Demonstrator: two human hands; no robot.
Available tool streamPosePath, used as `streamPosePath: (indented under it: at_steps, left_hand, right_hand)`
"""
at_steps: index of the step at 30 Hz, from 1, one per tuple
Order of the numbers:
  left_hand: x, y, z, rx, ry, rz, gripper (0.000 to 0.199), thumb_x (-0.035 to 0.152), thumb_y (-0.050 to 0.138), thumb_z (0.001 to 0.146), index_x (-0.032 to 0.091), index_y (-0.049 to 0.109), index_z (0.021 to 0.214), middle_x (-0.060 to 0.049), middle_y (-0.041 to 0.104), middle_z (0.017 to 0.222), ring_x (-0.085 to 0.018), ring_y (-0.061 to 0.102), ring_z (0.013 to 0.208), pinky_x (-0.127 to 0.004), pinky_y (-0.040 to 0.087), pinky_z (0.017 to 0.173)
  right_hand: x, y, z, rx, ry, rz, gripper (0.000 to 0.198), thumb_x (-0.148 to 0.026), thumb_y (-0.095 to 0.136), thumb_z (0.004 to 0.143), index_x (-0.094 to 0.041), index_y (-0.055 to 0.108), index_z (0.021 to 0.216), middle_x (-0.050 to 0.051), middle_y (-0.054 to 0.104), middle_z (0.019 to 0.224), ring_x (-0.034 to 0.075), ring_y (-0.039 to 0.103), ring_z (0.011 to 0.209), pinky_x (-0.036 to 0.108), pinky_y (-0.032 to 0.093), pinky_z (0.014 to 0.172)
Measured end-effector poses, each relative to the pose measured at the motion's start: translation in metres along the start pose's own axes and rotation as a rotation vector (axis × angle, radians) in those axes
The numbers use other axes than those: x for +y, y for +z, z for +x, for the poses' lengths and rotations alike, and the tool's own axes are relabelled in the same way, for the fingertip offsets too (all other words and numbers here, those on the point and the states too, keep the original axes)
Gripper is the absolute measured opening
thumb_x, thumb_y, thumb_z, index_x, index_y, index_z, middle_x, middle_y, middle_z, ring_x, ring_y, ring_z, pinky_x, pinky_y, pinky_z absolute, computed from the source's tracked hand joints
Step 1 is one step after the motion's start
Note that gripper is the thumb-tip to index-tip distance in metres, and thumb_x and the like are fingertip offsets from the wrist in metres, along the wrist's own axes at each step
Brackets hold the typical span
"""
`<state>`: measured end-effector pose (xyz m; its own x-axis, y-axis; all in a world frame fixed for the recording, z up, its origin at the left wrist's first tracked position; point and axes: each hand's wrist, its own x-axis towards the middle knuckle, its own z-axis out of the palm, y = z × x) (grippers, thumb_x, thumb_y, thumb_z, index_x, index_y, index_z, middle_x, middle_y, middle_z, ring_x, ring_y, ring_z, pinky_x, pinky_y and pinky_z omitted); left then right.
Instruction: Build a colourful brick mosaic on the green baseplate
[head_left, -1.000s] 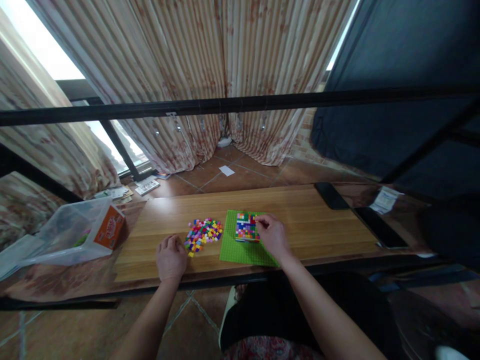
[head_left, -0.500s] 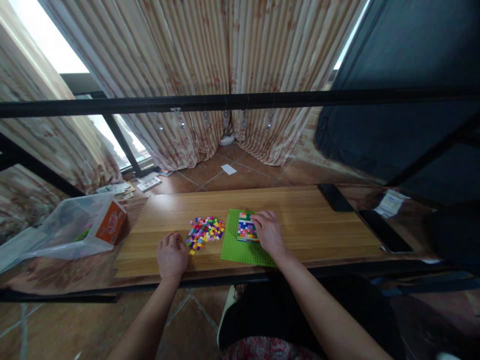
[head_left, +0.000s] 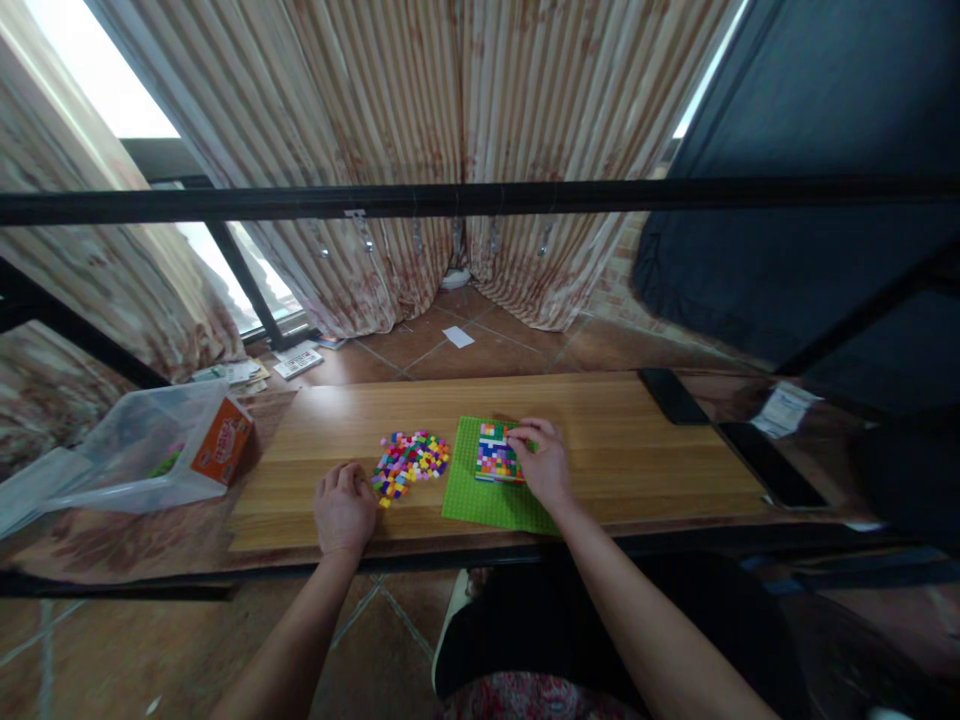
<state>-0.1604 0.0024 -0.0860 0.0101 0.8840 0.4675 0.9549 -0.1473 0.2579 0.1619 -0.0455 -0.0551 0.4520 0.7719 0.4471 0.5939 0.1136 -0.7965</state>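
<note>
A multicoloured block of small toy bricks (head_left: 495,458) is built up on a green baseplate (head_left: 480,505). My right hand (head_left: 545,465) reaches over the block's right side, thumb and forefinger pinched at its upper right. Whatever may be between those fingertips is too small to make out. Left of the baseplate lies a loose pile of small coloured bricks (head_left: 412,460). Beside the pile's left edge, my left hand (head_left: 345,508) rests on the wooden board with its fingers curled in and closed. Its palm side is hidden, so I cannot see what it holds, if anything.
Everything lies on a long wooden board (head_left: 637,450). A clear plastic bin (head_left: 142,490) with an orange label stands at the left. Two dark phones (head_left: 671,396) and a white packet (head_left: 784,408) lie at the right. A black bar (head_left: 420,200) crosses beyond the board.
My right hand has shifted slightly right and its fingers have spread a little, showing more of the brick block. My left hand stays in place. The camera view has moved slightly.
</note>
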Motion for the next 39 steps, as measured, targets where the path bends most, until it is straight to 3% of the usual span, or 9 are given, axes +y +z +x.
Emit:
streamPosePath:
  at_steps: [5,9,14,31,36,39]
  left_hand:
    - [0.0,0.001,0.0,0.025,0.009,-0.002,0.027,0.019,0.045,0.087,0.014,0.069,0.098,-0.015,0.07,0.107,-0.03,0.062,0.102,-0.043,0.048,0.095]
    - [0.0,0.002,0.0,0.029,0.01,-0.002,0.027,0.017,0.046,0.087,0.014,0.069,0.098,-0.016,0.071,0.107,-0.03,0.062,0.103,-0.043,0.049,0.094]
    - [0.0,0.003,0.0,0.04,0.014,-0.008,0.026,0.016,0.046,0.086,0.013,0.069,0.097,-0.017,0.071,0.106,-0.031,0.062,0.103,-0.044,0.049,0.095]
    - [0.001,0.0,0.0,0.014,0.007,-0.004,0.026,0.018,0.046,0.087,0.015,0.069,0.099,-0.016,0.07,0.105,-0.031,0.061,0.1,-0.044,0.048,0.092]
    - [0.004,-0.001,0.0,0.003,-0.01,-0.009,0.027,0.017,0.045,0.086,0.014,0.069,0.098,-0.016,0.07,0.106,-0.032,0.06,0.099,-0.045,0.048,0.092]
    - [0.005,-0.002,0.0,0.006,-0.021,-0.017,0.027,0.017,0.045,0.086,0.016,0.069,0.097,-0.015,0.07,0.106,-0.031,0.06,0.099,-0.044,0.047,0.092]
  right_hand:
    - [0.007,-0.003,-0.001,0.029,0.109,0.16,0.023,-0.038,0.069,0.077,-0.024,0.077,0.092,0.008,0.068,0.11,0.025,0.06,0.108,0.044,0.045,0.098]
    - [0.015,-0.001,0.002,0.049,0.259,0.255,0.038,-0.048,0.057,0.084,-0.019,0.074,0.102,0.011,0.071,0.11,0.024,0.064,0.105,0.043,0.048,0.095]
    - [0.02,0.011,0.007,-0.031,0.31,0.239,0.04,-0.047,0.053,0.085,-0.019,0.073,0.102,0.01,0.075,0.102,0.024,0.068,0.094,0.042,0.052,0.089]
    - [0.013,0.019,0.011,-0.125,0.243,0.113,0.03,-0.034,0.048,0.086,-0.021,0.073,0.096,0.009,0.076,0.101,0.024,0.067,0.096,0.041,0.05,0.093]
    - [0.007,0.0,-0.002,-0.108,0.253,0.086,0.049,-0.046,0.042,0.092,-0.016,0.063,0.124,0.016,0.069,0.122,0.027,0.063,0.112,0.047,0.047,0.101]
    - [-0.001,-0.009,-0.023,-0.111,0.213,-0.015,0.072,-0.057,0.058,0.084,-0.014,0.048,0.14,0.02,0.055,0.141,0.032,0.052,0.13,0.05,0.038,0.111]
